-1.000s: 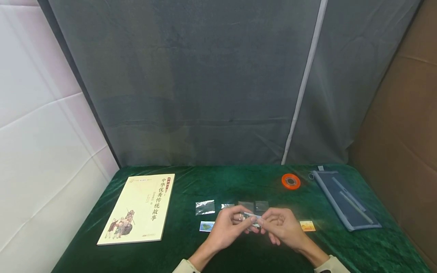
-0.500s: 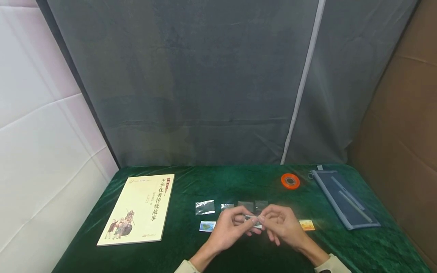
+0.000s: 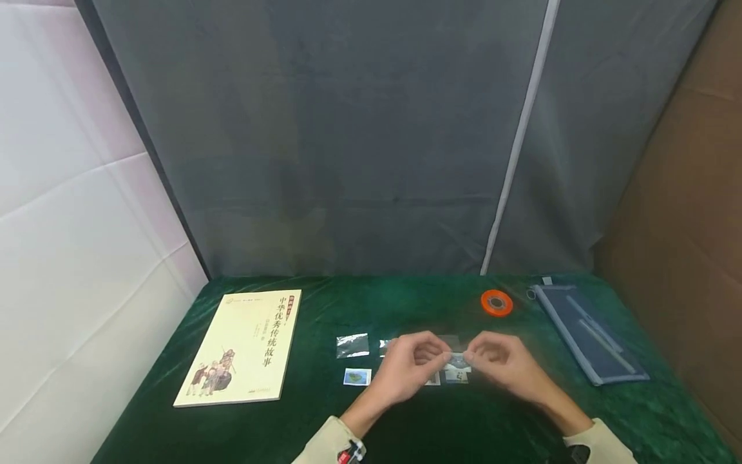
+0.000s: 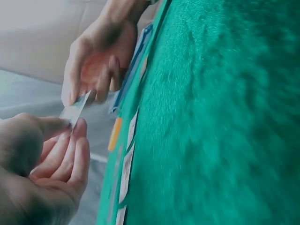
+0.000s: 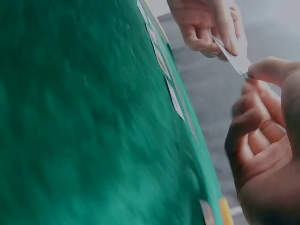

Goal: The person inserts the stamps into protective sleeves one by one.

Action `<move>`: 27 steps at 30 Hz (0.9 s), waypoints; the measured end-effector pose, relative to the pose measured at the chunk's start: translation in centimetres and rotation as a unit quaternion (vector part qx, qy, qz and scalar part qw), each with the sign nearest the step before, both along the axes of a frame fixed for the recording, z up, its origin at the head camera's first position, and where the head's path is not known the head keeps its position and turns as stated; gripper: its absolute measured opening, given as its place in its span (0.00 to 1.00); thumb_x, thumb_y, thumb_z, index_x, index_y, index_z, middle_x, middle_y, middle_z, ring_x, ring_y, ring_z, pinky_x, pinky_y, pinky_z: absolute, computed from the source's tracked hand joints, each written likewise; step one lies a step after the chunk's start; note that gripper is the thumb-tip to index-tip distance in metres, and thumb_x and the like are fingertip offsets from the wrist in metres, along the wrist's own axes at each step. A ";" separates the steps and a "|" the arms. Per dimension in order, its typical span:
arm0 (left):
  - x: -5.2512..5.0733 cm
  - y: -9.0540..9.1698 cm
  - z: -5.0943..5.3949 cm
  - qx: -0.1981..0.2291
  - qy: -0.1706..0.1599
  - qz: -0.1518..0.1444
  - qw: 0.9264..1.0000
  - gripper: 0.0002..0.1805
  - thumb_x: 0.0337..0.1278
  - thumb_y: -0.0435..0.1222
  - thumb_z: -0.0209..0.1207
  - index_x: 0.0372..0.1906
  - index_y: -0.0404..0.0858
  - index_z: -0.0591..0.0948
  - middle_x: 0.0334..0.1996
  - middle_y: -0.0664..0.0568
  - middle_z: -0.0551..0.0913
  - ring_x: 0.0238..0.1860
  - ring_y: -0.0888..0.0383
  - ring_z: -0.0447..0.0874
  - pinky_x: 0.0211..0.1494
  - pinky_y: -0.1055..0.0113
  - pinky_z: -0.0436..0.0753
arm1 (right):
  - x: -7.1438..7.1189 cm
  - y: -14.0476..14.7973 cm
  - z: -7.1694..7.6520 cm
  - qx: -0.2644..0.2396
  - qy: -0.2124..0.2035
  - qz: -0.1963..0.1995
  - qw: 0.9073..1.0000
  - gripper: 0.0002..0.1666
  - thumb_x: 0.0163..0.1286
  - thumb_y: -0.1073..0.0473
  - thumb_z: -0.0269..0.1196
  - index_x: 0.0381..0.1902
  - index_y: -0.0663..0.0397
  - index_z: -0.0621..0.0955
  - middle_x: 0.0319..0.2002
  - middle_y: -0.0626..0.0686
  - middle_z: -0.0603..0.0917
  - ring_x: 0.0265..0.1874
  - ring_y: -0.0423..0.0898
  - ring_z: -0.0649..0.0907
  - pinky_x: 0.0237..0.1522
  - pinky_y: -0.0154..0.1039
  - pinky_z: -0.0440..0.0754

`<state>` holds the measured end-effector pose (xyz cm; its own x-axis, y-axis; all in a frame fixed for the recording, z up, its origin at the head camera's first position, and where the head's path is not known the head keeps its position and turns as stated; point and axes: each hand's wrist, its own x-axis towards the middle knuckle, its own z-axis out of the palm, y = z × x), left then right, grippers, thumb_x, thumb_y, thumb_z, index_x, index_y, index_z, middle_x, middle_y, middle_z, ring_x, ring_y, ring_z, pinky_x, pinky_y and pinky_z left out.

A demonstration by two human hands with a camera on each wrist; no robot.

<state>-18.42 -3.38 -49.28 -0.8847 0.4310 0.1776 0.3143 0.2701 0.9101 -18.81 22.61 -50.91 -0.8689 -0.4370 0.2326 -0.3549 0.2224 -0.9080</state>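
Note:
Between my two hands a small pale stamp (image 3: 457, 361) is stretched level above the table, pinched at both ends. My left hand (image 3: 408, 364) grips its left end between thumb and forefinger. At the other end, my right hand (image 3: 510, 370) does the same. In the left wrist view the stamp (image 4: 76, 108) looks thin, flat and partly see-through; I cannot tell whether it sits in a clear sleeve. Below lie more stamps: a blue-green one (image 3: 357, 377) left of my left hand, and a grey one (image 3: 456, 376) beneath the held piece.
Small clear plastic sleeves (image 3: 352, 345) lie in a row behind the stamps. A cream book (image 3: 240, 348) lies at the left. An orange tape roll (image 3: 496, 303) and a blue mesh zip pouch (image 3: 591, 335) are at the back right. Green cloth (image 3: 324, 425) covers the table.
Both hands have lifted and shifted slightly right, moving farther apart with the stamp between them. A grey stamp below them has come into sight; the yellow one is now behind my right hand.

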 end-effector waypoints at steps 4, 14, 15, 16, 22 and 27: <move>-0.3 1.9 0.0 -0.017 0.000 0.005 1.000 0.05 0.73 0.41 0.69 0.47 0.46 0.91 0.43 0.56 0.94 0.43 0.70 0.92 0.49 0.74 0.87 | -0.5 1.3 -0.2 0.031 0.020 -0.005 0.999 0.09 0.78 0.62 0.68 0.54 0.54 0.85 0.33 0.50 0.87 0.27 0.45 0.85 0.30 0.40 0.85; -0.9 5.1 -0.2 -0.104 0.030 -0.029 0.994 0.04 0.70 0.35 0.71 0.46 0.44 0.90 0.38 0.59 0.92 0.36 0.75 0.86 0.41 0.77 0.85 | -1.4 4.0 0.4 0.134 -0.019 0.015 0.991 0.04 0.77 0.53 0.72 0.45 0.42 0.89 0.30 0.49 0.86 0.15 0.35 0.76 0.17 0.40 0.80; -0.9 5.3 -0.1 -0.117 0.041 -0.032 0.992 0.04 0.70 0.34 0.71 0.45 0.44 0.90 0.37 0.59 0.92 0.35 0.75 0.85 0.41 0.78 0.84 | -1.4 4.1 0.4 0.138 -0.021 0.017 0.990 0.04 0.76 0.53 0.72 0.45 0.43 0.89 0.30 0.49 0.86 0.15 0.35 0.77 0.17 0.41 0.81; -1.0 5.4 0.0 -0.127 0.048 -0.036 0.990 0.04 0.70 0.34 0.70 0.44 0.44 0.90 0.36 0.59 0.91 0.34 0.75 0.84 0.40 0.78 0.84 | -1.4 4.3 0.4 0.143 -0.024 0.018 0.989 0.05 0.76 0.53 0.72 0.45 0.43 0.89 0.30 0.49 0.87 0.16 0.36 0.77 0.18 0.41 0.81; -1.2 6.2 0.1 -0.163 0.053 -0.037 0.984 0.02 0.69 0.33 0.71 0.42 0.43 0.90 0.33 0.58 0.91 0.30 0.74 0.82 0.35 0.78 0.82 | -1.4 4.8 0.3 0.168 -0.037 0.008 0.985 0.04 0.74 0.51 0.74 0.43 0.41 0.90 0.30 0.46 0.88 0.18 0.36 0.78 0.21 0.40 0.82; -1.4 6.4 -0.2 -0.189 0.043 -0.026 0.981 0.03 0.69 0.34 0.71 0.42 0.46 0.90 0.32 0.61 0.90 0.29 0.73 0.81 0.33 0.77 0.81 | -1.4 4.7 -0.2 0.176 -0.004 0.001 0.984 0.03 0.73 0.52 0.75 0.41 0.39 0.90 0.31 0.43 0.89 0.21 0.34 0.78 0.24 0.37 0.80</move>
